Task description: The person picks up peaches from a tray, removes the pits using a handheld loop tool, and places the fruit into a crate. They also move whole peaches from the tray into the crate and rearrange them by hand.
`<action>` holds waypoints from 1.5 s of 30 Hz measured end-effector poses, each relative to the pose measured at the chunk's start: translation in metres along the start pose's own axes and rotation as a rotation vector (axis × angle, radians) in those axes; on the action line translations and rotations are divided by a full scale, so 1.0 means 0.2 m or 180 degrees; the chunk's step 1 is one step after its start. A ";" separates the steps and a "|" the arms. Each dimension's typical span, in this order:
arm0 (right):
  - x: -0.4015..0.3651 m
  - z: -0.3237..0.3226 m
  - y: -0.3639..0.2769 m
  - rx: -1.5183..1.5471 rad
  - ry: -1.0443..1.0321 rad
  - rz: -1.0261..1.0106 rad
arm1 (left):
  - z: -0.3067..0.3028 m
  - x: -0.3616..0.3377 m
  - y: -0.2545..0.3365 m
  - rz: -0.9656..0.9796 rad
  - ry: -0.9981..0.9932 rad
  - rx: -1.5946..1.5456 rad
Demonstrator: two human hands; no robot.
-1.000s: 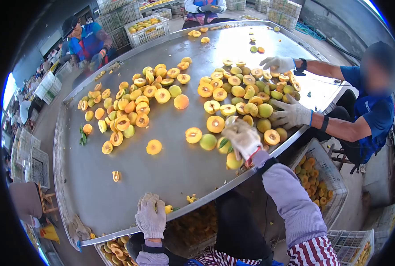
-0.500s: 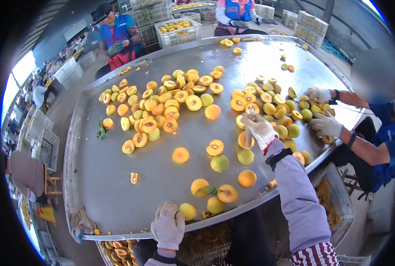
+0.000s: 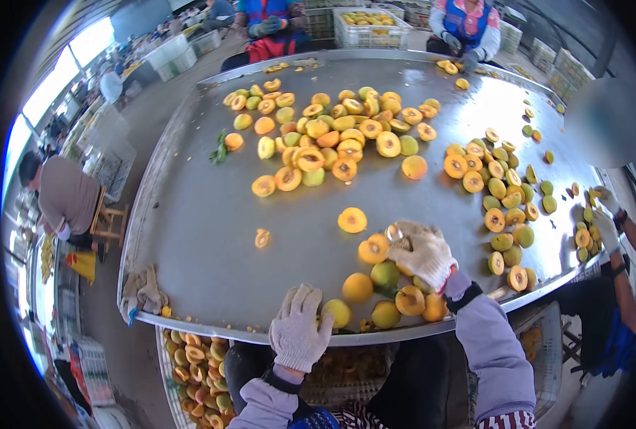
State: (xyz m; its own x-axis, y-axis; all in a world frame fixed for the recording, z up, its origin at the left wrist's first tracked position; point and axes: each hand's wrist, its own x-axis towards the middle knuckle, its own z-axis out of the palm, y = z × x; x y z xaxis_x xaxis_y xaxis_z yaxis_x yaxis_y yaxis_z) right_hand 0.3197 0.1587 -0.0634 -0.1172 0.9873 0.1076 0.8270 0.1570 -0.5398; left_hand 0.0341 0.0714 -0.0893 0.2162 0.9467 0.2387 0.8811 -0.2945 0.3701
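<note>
My left hand (image 3: 304, 325), in a pale knitted glove, rests over the table's front rim with its fingers stretched out. A yellow-green peach (image 3: 336, 312) lies just right of its fingers. My right hand (image 3: 424, 254), gloved too, is closed round a small shiny metal tool (image 3: 395, 232), whose kind is mostly hidden in the fist. Its tip is beside a cut peach half (image 3: 374, 249). Under and around this hand sit several more peaches, among them a green one (image 3: 385, 274) and a half showing its pit hollow (image 3: 409, 300).
A metal table (image 3: 211, 264) with a raised rim carries a large heap of peach halves (image 3: 350, 129) and another group (image 3: 504, 193) at right. Gloves (image 3: 144, 289) lie at the left corner. A crate of halves (image 3: 196, 372) stands below. A co-worker's gloved hands (image 3: 605, 222) gather fruit at right.
My view has turned right. My right hand has come back from the right-hand group to the peaches near the front edge, still with the metal tool. The co-worker's hands have drawn fruit toward the right edge.
</note>
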 end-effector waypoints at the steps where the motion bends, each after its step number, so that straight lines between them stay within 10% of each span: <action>1: -0.01 -0.04 -0.11 0.0235 -0.0456 0.0034 | -0.01 0.00 0.01 -0.0081 0.0055 0.0032; 3: -0.01 -0.05 -0.25 0.1087 -0.1652 0.1047 | -0.04 0.01 0.03 -0.0012 0.0337 0.0090; 5: 0.00 0.00 -0.33 0.2072 -0.1466 0.1259 | -0.02 -0.02 -0.01 -0.0068 0.0425 0.0110; 7: 0.14 0.17 -0.22 0.1534 -0.0558 0.0013 | -0.03 -0.03 -0.03 -0.0220 0.0156 0.0052; 12: 0.38 0.25 -0.40 0.2731 -0.0593 0.1025 | 0.05 -0.08 -0.06 -0.0324 0.0121 0.0028; 19: 0.13 0.35 -0.66 0.2535 -0.1482 0.1388 | -0.03 -0.10 -0.04 -0.0251 0.0370 0.0106; 31: -0.08 0.32 -0.93 0.2461 -0.1107 0.1513 | 0.11 -0.07 -0.07 -0.0444 0.0798 -0.0289; 34: -0.11 0.31 -0.96 0.2464 -0.1065 0.1511 | 0.13 -0.03 -0.09 -0.0627 0.1230 -0.1832; 36: -0.14 0.31 -0.98 0.2476 -0.1023 0.1494 | -0.01 0.00 -0.08 -0.0957 -0.0375 -0.0503; 45: -0.23 0.30 -1.07 0.2533 -0.0884 0.1350 | 0.11 0.07 -0.12 -0.1144 0.0363 -0.0312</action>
State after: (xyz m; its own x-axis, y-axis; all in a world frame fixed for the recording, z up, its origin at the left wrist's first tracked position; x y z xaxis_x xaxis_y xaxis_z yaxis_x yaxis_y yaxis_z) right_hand 0.1144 0.0809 -0.0025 -0.1043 0.9207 -0.3761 0.2243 -0.3466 -0.9108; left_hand 0.0249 0.0942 -0.1155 -0.1521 0.9729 0.1744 0.8465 0.0372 0.5310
